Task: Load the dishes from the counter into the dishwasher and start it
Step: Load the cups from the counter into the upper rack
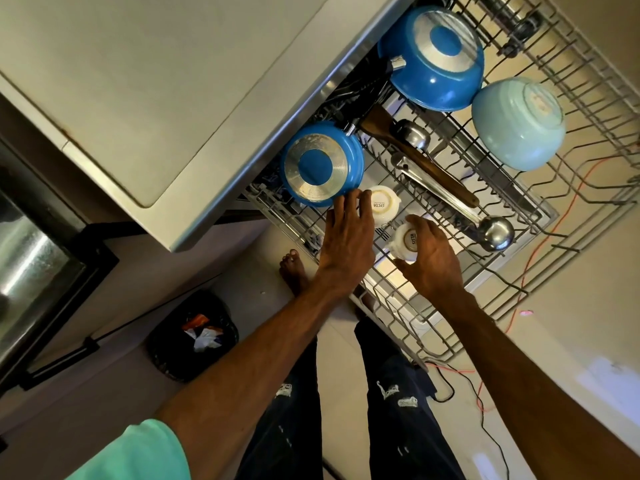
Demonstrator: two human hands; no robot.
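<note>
Right hand [433, 263] gripping upturned white cup [404, 241], fingers curled round it, seating it mouth-down on dishwasher rack [398, 306], probably for draining. Left hand [346, 237] lying open, straight fingers seemingly steadying small blue pan [320, 164] just ahead and second cup [382, 204] alongside.

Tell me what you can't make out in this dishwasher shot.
Head view, nearer white cup: the right hand covers its side, handle unseen.
The small blue pan: handle fades into the dark under the counter.
The rack: far end cut off by the right edge.
The bin: contents dim and too small.
</note>
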